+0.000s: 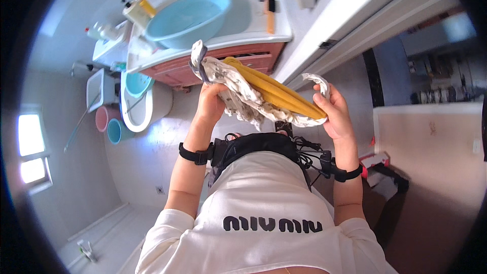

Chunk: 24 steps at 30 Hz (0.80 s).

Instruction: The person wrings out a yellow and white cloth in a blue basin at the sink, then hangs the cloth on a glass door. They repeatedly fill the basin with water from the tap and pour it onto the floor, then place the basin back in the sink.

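Between my two hands, in front of my waist, stretches a bunched cloth item [235, 87], white with a small dark print. A mustard-yellow fabric part [276, 93] lies along it, and a dark trim edges its left end. Its exact kind cannot be made out from the folds. My left hand [210, 102] grips the printed fabric near the left end, thumb on top and the other fingers partly hidden. With closed fingers, my right hand [335, 111] pinches the right end, where a thin printed strip [318, 78] loops up over the fingers.
Ahead stands a sink counter [248, 35] bearing a light-blue basin [190, 18], pump bottles [136, 14] and an orange-handled brush [270, 15]. At left are a toilet [144, 114], a pink bucket [105, 118] and a blue bucket [120, 131]. A door frame [355, 18] rises at right.
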Available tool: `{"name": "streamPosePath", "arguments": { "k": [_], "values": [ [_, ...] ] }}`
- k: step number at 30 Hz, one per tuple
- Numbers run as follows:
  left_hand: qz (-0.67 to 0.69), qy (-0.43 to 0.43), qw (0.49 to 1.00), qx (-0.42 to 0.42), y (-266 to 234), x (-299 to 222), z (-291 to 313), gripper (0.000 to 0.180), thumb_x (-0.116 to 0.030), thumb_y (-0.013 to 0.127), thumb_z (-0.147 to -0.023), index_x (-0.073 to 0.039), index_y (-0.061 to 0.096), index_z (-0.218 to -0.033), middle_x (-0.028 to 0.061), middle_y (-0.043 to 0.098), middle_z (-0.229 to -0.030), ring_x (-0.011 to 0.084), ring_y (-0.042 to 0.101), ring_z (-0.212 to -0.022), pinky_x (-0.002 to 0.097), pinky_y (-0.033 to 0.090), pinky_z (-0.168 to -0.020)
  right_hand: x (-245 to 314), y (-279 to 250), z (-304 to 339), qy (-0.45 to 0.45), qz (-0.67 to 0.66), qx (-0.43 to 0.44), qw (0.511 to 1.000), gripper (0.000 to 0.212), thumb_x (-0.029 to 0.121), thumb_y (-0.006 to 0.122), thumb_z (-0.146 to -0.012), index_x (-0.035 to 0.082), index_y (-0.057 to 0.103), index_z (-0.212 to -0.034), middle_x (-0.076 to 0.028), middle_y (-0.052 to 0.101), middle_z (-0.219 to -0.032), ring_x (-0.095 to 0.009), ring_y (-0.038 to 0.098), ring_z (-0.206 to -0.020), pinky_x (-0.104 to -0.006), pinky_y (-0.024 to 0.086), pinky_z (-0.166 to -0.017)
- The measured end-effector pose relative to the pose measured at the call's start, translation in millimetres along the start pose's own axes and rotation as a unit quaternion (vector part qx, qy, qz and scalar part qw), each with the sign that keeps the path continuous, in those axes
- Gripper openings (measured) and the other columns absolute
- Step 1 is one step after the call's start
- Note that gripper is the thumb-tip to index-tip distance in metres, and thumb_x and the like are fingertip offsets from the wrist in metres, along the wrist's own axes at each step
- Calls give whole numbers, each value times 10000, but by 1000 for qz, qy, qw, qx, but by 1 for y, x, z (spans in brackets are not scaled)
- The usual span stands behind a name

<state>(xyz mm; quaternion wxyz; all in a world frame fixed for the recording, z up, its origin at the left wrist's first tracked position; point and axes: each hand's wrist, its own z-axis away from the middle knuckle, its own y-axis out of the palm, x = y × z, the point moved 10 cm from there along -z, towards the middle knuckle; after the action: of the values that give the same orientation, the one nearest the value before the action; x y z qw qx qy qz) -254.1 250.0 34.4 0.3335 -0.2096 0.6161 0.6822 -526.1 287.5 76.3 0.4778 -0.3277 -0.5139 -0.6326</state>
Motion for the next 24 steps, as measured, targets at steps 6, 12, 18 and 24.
{"name": "streamPosePath", "arguments": {
  "k": [6, 12, 18, 24],
  "values": [
    [24, 56, 998, -8, -61, -45, 33, 411, -22, 421, -707, 29, 495, -1108, 121, 582, -1029, 269, 567, -989, 383, 444, -903, -5, 92, -40, -152, 639, 92, 748, 338, 138, 688, -765, 10, 561, -1051, -102, 601, -948, -274, 567, -872, -344, 456, -776],
    [57, 58, 995, 50, -97, -66, 49, 413, -67, 539, -754, 21, 490, -1155, 111, 578, -1081, 244, 572, -993, 380, 455, -885, -11, 258, -69, -330, 329, 301, 832, 377, 55, 641, -728, 20, 560, -1094, -128, 582, -1120, -295, 524, -1088, -361, 422, -905],
    [11, 194, 980, -51, -127, -126, 100, 313, -112, 504, -861, -5, 505, -1155, 96, 604, -1053, 202, 600, -960, 353, 496, -827, -69, 342, -77, -58, 287, 549, 783, 280, 120, 617, -781, 14, 537, -1027, -37, 591, -944, -116, 537, -884, -281, 444, -781],
    [-21, 226, 915, -333, -165, -131, 148, 284, -116, 432, -888, -22, 509, -1145, 83, 599, -1067, 198, 612, -929, 330, 504, -809, -55, 373, -66, 62, 166, 639, 748, 256, 192, 583, -863, 16, 509, -1033, -6, 560, -895, -49, 504, -812, -209, 438, -728]
  ]
}}
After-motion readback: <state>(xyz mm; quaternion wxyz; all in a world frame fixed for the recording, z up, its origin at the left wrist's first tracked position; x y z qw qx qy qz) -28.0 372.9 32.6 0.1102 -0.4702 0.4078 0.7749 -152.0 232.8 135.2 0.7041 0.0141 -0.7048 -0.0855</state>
